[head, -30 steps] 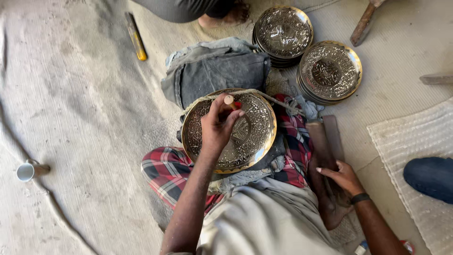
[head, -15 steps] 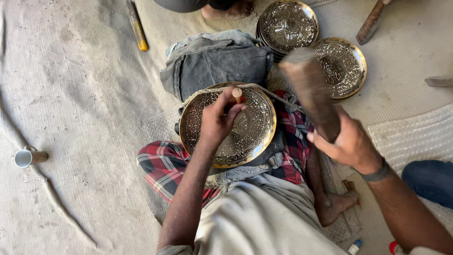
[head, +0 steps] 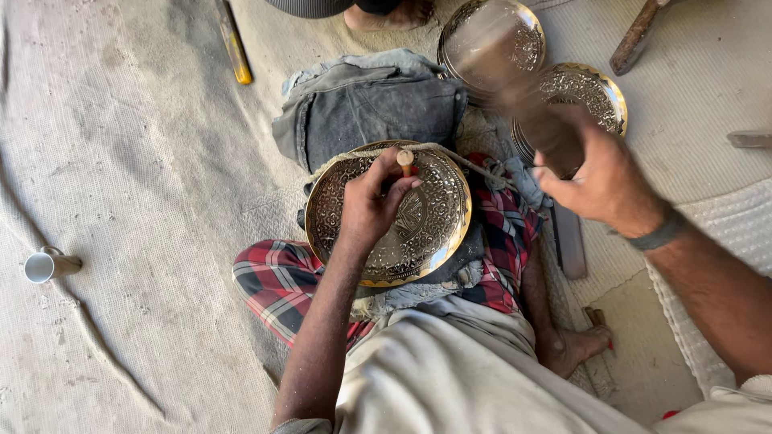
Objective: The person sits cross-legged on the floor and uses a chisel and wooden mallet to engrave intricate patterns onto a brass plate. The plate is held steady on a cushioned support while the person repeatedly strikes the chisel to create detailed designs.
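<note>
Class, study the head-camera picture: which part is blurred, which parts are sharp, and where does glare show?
Head view: the right hand and its brown wooden mallet smear with motion blur; the left hand, its short punch and the engraved round brass plate are sharp; glare brightens the plate's lower rim.

Three round engraved brass plates show: one under the left hand (head: 371, 205) (head: 354, 173), and two (head: 515, 32) (head: 595, 92) beyond the right hand (head: 599, 181). One blurred wooden mallet (head: 523, 96) is in that hand, and one small red-tipped wooden punch (head: 406, 162) in the left. Far left of the left hand lies one small white metal cup (head: 40, 266).
</note>
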